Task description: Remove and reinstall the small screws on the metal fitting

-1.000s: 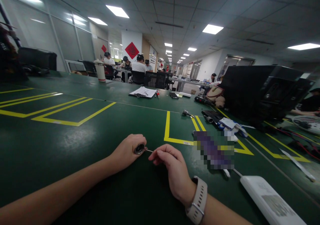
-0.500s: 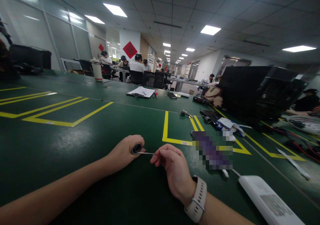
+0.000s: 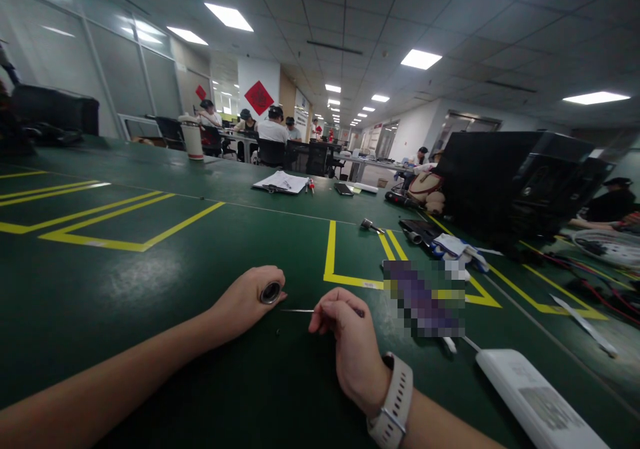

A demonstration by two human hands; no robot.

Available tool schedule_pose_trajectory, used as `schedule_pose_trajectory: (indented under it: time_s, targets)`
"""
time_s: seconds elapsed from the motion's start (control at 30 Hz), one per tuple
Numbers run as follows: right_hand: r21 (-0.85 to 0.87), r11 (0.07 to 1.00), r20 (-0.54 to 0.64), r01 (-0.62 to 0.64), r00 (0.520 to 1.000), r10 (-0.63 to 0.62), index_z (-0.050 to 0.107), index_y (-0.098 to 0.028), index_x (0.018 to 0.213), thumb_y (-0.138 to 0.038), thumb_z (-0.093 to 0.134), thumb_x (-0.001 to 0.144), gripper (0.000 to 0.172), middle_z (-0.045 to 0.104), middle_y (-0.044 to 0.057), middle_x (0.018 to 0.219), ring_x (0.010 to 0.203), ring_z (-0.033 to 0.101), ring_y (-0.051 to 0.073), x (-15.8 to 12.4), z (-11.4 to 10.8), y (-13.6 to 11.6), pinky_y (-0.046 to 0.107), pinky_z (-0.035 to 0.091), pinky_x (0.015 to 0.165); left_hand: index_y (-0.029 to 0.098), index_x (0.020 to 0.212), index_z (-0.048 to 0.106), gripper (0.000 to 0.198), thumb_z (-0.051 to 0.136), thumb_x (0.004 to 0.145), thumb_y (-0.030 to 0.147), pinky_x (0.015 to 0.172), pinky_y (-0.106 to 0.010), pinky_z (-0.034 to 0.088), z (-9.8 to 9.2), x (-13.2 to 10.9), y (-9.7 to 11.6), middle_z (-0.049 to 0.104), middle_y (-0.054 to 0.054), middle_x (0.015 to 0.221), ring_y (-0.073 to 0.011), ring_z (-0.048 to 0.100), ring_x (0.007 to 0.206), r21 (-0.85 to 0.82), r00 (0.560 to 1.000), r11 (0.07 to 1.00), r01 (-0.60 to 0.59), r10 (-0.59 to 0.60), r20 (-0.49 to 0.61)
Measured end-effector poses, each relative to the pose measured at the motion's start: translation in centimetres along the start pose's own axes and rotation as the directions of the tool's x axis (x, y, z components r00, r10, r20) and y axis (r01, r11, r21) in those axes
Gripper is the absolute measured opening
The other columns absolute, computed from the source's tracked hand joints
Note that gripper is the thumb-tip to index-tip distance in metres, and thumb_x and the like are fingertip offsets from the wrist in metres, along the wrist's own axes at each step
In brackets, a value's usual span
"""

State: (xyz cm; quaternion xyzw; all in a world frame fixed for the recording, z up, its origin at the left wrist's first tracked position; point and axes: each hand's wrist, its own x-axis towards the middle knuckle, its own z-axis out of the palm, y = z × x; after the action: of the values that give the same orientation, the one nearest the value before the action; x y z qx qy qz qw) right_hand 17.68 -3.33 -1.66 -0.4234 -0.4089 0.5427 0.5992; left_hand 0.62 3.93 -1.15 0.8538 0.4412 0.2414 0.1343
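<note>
My left hand (image 3: 249,300) is closed around a round metal part with a dark hollow end (image 3: 271,292), which faces toward me. My right hand (image 3: 344,332), with a pale watch on its wrist, pinches a thin screwdriver (image 3: 299,311). The slim metal shaft points left at the part, with a gap between its tip and the part. A bit of the dark handle shows behind the fingers. On the green table just below the tip lies a tiny dark piece (image 3: 277,332), too small to name for sure.
A blurred purple object (image 3: 423,299) and a white power strip (image 3: 540,396) lie to the right. Farther off are a metal fitting (image 3: 371,226), gloves (image 3: 460,249), a clipboard (image 3: 281,182), a cup (image 3: 193,139) and a large black case (image 3: 515,186). People sit in the background.
The screwdriver tip has drawn away from the metal part. My left hand has shifted slightly left and up with the part. The tiny dark piece now shows on the table.
</note>
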Motion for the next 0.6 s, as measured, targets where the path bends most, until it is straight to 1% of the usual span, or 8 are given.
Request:
schedule_pose_trajectory:
  time_s: [0.1,0.2,0.3,0.43,0.6]
  targets:
    - [-0.001,1.0,-0.005,0.028,1.0,-0.028,0.055,-0.017,0.057,-0.014,0.048,0.069,0.014,0.055,-0.001,0.052,0.053,0.048,0.011,0.0,0.0,0.0,0.026,0.035,0.055,0.018,0.064,0.047,0.014,0.052,0.074,0.028,0.058,-0.026,0.035,0.1,0.0,0.0,0.051,0.002,0.065,-0.015,0.049,0.063,-0.011,1.0,1.0,0.02,-0.02,0.001]
    - [-0.027,0.995,0.05,0.097,0.994,-0.095,0.057,-0.017,0.061,-0.017,0.049,0.073,0.014,0.057,-0.001,0.058,0.059,0.05,0.012,-0.2,-0.1,-0.1,0.026,0.037,0.059,0.019,0.064,0.047,0.014,0.052,0.074,0.028,0.056,-0.026,0.035,0.1,0.0,0.0,0.051,0.002,0.065,-0.0149,0.049,0.062,-0.021,1.0,0.999,0.027,-0.027,-0.004]
    - [-0.114,0.981,0.14,0.154,0.98,-0.138,0.06,-0.017,0.069,-0.021,0.052,0.079,0.014,0.06,0.001,0.067,0.067,0.053,0.014,-0.6,-0.2,-0.4,0.028,0.04,0.064,0.018,0.065,0.048,0.012,0.051,0.074,0.026,0.055,-0.025,0.035,0.1,0.0,0.1,0.051,0.002,0.065,-0.015,0.049,0.062,-0.022,1.0,1.0,0.01,-0.01,-0.007]
    - [-0.242,0.946,0.244,0.217,0.957,-0.157,0.062,-0.018,0.079,-0.024,0.053,0.082,0.012,0.063,0.002,0.079,0.075,0.055,0.016,-1.2,-0.1,-1.0,0.03,0.042,0.07,0.018,0.063,0.047,0.013,0.05,0.074,0.025,0.055,-0.025,0.035,0.2,0.0,0.2,0.049,0.002,0.063,-0.0145,0.048,0.061,-0.022,1.0,0.999,-0.023,0.023,-0.009]
    - [-0.395,0.868,0.307,0.302,0.934,-0.185,0.064,-0.02,0.084,-0.021,0.052,0.083,0.012,0.062,0.002,0.084,0.078,0.056,0.016,-1.5,0.2,-1.5,0.03,0.042,0.071,0.018,0.063,0.046,0.014,0.051,0.074,0.025,0.054,-0.024,0.034,0.4,0.0,0.1,0.049,0.003,0.062,-0.0134,0.047,0.06,-0.014,0.998,0.999,-0.053,0.052,-0.034]
